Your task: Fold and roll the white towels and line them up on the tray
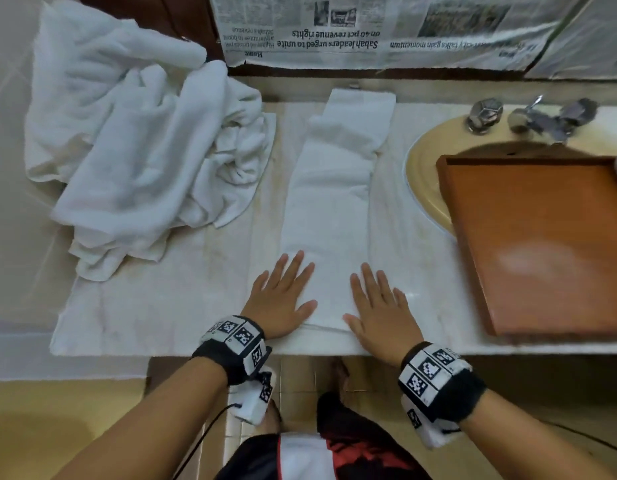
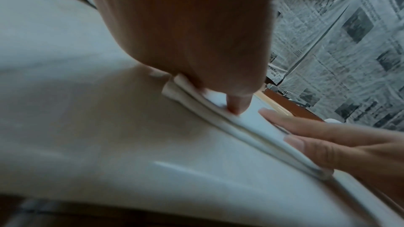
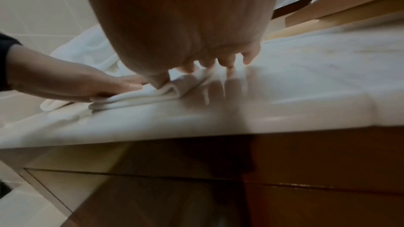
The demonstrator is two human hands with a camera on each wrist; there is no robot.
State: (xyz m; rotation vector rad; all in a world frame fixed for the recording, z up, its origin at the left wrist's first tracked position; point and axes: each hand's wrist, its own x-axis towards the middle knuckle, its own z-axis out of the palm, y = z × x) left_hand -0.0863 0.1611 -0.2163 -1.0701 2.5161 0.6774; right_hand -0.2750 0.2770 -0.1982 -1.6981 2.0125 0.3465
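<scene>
Both flat: left hand [image 1: 281,299] and right hand [image 1: 381,306] pressed folded towel's [image 1: 331,202] 6 o'clock end on worktop [image 1: 421,237], tray [image 1: 542,244] at 3 o'clock.

Left hand [image 1: 281,299], right hand [image 1: 379,308]: flat, side by side.

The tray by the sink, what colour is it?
Reddish-brown wood; the tray shows best in the head view.
</scene>
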